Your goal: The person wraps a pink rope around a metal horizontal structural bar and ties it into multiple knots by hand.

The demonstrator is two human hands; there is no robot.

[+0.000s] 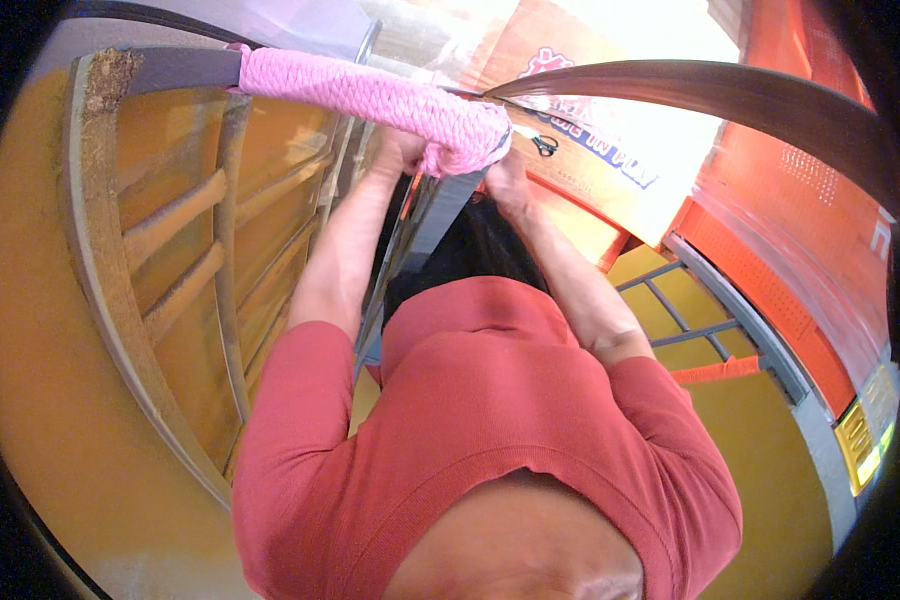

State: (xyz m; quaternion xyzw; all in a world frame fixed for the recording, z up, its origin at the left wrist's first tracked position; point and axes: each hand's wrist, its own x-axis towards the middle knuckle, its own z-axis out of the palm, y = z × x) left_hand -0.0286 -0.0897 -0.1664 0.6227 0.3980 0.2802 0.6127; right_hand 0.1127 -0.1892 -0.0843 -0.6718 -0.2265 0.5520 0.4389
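Pink rope point(360, 98), coiled snugly round a grey bar point(185, 70), crosses over our left grip point(402, 150) and ends beside our right grip point(507, 183); both are partly hidden, so we cannot tell if they're closed.

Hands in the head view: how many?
2. The left hand shows just below the pink rope, left of its bent end; the right hand is to the right of that end. Both are partly hidden; other hands could be out of sight.
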